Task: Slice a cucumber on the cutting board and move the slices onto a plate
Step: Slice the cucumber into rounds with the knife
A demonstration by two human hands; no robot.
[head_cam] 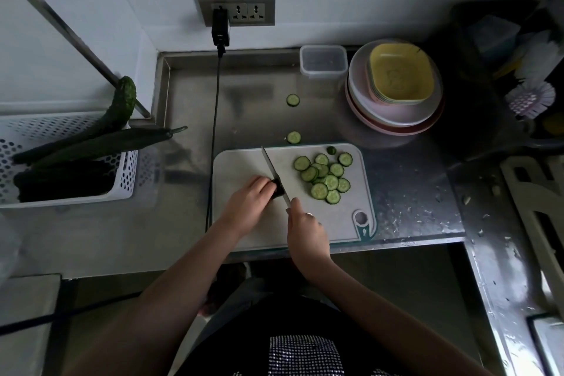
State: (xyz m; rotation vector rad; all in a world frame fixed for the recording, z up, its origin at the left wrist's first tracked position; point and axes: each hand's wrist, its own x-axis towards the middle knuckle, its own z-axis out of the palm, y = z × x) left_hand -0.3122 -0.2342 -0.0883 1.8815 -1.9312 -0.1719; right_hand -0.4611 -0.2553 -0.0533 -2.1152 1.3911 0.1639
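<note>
the short dark green cucumber stub (277, 188) lies on the pale grey plastic cutting board (244, 162), pinned under the left hand (248, 201), grip curled on it. the right hand (306, 230) holds the steel knife (272, 169), blade against the stub. round slices (325, 178) sit piled just right; 2 loose slices (293, 137) lie on the steel desk (189, 94) near stacked plates (393, 114).

We see a short dark-green cucumber stub (277, 188) lying on the pale cutting board (244, 162), which sits at the tabletop's front edge. A heap of round, pale-fleshed slices (325, 178) overlaps on the board's right half, with a small end piece (331, 150) by its far edge, and two stray slices (293, 137) lie on the tabletop beyond the board. We find the plates (393, 113) stacked near the tabletop's back right corner, a yellow square dish (399, 73) on top.
</note>
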